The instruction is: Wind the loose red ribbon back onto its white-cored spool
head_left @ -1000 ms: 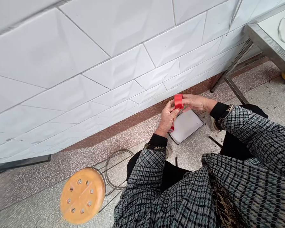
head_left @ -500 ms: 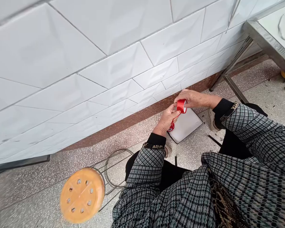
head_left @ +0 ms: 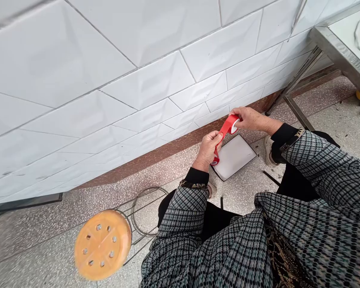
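The gap between left hand (head_left: 206,150) and right hand (head_left: 253,119) is bridged by red tape (head_left: 227,125). From there, passage between nine and one o'clock is blocked by the wall (head_left: 155,84), at two by the table (head_left: 332,46), at eight by the stool (head_left: 101,244). Open floor (head_left: 155,168) is left between wall and stool; at six, a white board (head_left: 235,158) is met.

The person wears a jacket (head_left: 234,244) in a grey, black and muted-green checked weave. Each sleeve ends in a gold-and-black trim band (head_left: 194,185) and a plain black cuff (head_left: 197,176). Trousers (head_left: 296,186) are black; shoes (head_left: 270,151) are light-coloured.
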`<state>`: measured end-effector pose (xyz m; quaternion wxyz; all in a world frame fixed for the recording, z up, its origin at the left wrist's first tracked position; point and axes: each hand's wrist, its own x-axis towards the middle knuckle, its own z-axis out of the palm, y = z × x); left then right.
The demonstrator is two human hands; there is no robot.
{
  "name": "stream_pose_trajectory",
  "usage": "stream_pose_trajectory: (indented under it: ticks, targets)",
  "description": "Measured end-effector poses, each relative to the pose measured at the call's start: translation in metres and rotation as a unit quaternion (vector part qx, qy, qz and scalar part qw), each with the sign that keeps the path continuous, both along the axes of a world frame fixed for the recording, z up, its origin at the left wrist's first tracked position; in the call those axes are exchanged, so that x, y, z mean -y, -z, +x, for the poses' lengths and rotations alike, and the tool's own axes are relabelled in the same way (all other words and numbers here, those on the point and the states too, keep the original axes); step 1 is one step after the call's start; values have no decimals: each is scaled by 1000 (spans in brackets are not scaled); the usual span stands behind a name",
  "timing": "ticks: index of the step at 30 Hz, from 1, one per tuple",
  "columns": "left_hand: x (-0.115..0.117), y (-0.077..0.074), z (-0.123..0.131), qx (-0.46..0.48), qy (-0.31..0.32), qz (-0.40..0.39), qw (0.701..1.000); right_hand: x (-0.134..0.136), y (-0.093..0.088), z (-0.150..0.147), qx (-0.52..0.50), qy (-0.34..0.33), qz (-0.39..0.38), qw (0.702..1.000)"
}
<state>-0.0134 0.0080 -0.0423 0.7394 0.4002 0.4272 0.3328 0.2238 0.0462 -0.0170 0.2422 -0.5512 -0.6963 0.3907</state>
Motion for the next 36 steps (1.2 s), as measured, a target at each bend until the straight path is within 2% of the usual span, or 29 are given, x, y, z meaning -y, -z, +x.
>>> stream_pose_trajectory:
  ticks: [5, 8, 15, 21, 27, 31, 36]
  targets:
    - [-1, 4, 3, 36, -14, 36, 999, 2, -3, -8, -119, 36, -79, 989]
    - [0, 3, 6, 60, -5, 26, 998, 3, -2, -13, -183, 65, -115, 974]
    - [2, 2, 7, 43, 8, 43, 998, 5, -1, -19, -296, 115, -171, 933]
    - [4, -1, 7, 39, 4, 49, 998, 4, -1, -19, -347, 130, -182, 911]
    - [4, -2, 8, 33, -12, 42, 999, 6, -6, -20, -437, 109, -254, 856]
    - [5, -1, 10, 22, -25, 65, 997, 8, -2, -21, -459, 107, -290, 833]
    - [6, 6, 12, 14, -22, 82, 996, 10, 6, -22, -467, 120, -314, 818]
